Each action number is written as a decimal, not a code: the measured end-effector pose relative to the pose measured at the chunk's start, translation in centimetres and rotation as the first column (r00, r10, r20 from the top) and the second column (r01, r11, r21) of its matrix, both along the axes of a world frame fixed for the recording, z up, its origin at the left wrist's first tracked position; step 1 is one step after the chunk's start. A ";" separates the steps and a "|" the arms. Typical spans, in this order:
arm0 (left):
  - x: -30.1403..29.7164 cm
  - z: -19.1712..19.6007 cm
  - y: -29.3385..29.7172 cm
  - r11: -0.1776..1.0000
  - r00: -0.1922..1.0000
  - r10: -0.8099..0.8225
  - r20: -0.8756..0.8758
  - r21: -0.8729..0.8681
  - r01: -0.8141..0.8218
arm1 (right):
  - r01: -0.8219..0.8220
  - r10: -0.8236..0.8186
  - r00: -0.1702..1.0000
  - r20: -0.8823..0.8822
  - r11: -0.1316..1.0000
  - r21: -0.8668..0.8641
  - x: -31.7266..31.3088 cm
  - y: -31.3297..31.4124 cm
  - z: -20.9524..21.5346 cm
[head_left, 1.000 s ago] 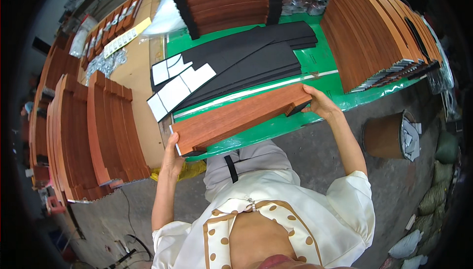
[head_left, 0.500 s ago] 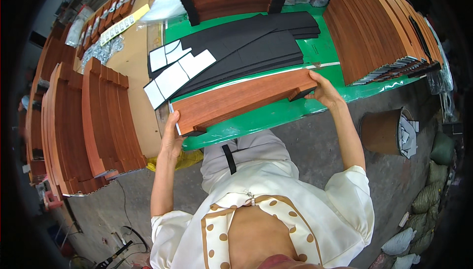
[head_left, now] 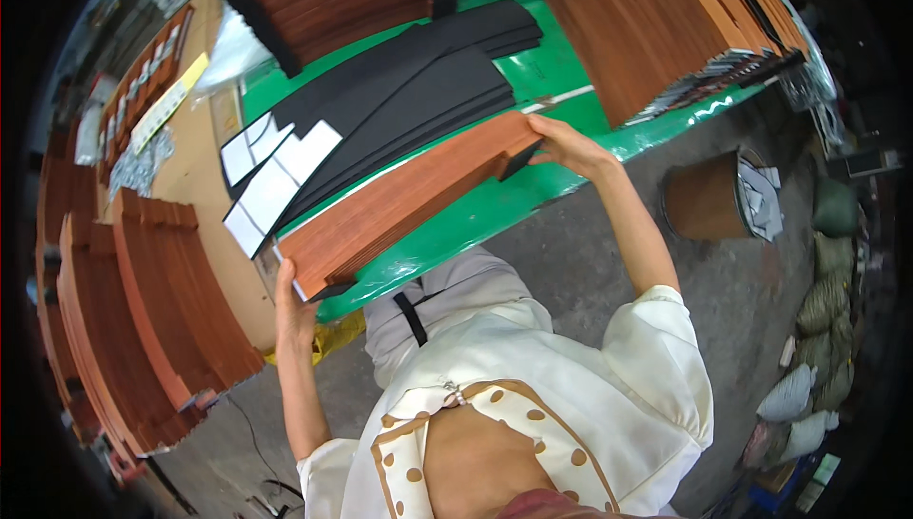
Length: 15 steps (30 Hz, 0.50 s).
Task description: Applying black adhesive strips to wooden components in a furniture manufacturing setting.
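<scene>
A long reddish-brown wood-grain board lies slanted across the near edge of the green-covered table. Layered edges show along its near side, and dark pieces sit under both ends. My left hand is closed on its left end, with the thumb up against the pale end face. At the far right end, my right hand grips the corner, thumb on top and fingers partly hidden beneath. Just behind the board lie flat black sheets, with white cut pieces on their left end.
Stacked brown boards stand at the right, at the back and on the left. A brown bucket of white scraps is on the floor to the right. Several sacks line the far right.
My view has turned, so the table and stacks appear shifted left and more tilted. Both hands keep their hold on the board's ends.
</scene>
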<state>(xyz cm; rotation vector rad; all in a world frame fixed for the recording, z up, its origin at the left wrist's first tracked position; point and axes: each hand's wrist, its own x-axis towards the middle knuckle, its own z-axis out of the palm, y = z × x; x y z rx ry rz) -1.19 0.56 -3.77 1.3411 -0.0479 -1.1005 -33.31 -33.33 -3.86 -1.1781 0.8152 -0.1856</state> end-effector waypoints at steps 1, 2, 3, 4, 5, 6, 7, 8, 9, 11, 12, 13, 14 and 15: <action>-0.2 0.2 -0.1 0.999 1.000 0.004 0.017 0.033 -0.004 | 0.003 -0.004 1.000 -0.029 1.000 -0.030 -0.7 -0.4 -0.5; 0.0 0.3 -0.2 0.998 0.999 0.021 0.044 0.064 -0.024 | -0.009 0.006 0.999 -0.049 0.998 -0.062 -0.3 -0.8 -0.8; 0.2 0.2 -0.7 0.995 0.998 -0.006 0.060 0.095 0.000 | -0.021 0.014 0.998 -0.061 0.992 -0.122 -0.9 -1.1 0.2; 0.5 0.3 -0.5 0.995 0.998 0.015 0.066 0.094 -0.021 | -0.014 -0.004 0.995 -0.103 0.984 -0.178 -1.2 -2.2 -0.4; 0.2 0.3 -0.4 0.993 0.997 0.010 0.073 0.114 -0.019 | 0.006 -0.040 0.990 -0.132 0.969 -0.245 -1.0 -3.0 -0.3; 0.0 0.3 -0.3 0.991 0.997 0.007 0.081 0.133 -0.018 | 0.022 -0.075 0.985 -0.158 0.950 -0.311 -0.6 -4.2 -0.2; -0.1 0.5 0.1 0.995 0.997 -0.019 0.068 0.097 0.012 | 0.016 -0.069 0.985 -0.160 0.951 -0.310 -0.1 -5.5 -0.4; -0.3 0.5 0.2 0.995 0.998 -0.007 0.069 0.097 0.000 | 0.140 -0.189 0.975 -0.112 0.928 -0.344 0.5 -7.0 -0.6; -0.4 0.4 0.3 0.993 0.997 0.005 0.079 0.118 -0.014 | 0.264 -0.307 0.950 -0.061 0.891 -0.371 1.1 -8.7 -1.0; -0.5 0.4 0.1 0.989 0.995 0.037 0.093 0.141 -0.050 | 0.305 -0.400 0.913 -0.079 0.800 -0.516 2.0 -13.7 -3.3; -0.4 0.2 0.4 0.990 0.996 0.042 0.079 0.129 -0.052 | 0.332 -0.494 0.866 -0.078 0.685 -0.649 2.6 -15.7 -4.2; -0.6 0.2 1.0 0.991 0.996 0.058 0.067 0.119 -0.066 | 0.306 -0.516 0.853 -0.084 0.624 -0.719 3.6 -17.2 -4.6; -0.7 -0.2 1.3 0.986 0.992 0.105 0.073 0.125 -0.113 | 0.275 -0.532 0.843 -0.082 0.557 -0.784 4.6 -18.6 -4.9; -0.5 -0.5 1.3 0.991 0.997 0.063 0.043 0.116 -0.068 | 0.241 -0.540 0.834 -0.111 0.537 -0.808 4.7 -20.5 -5.7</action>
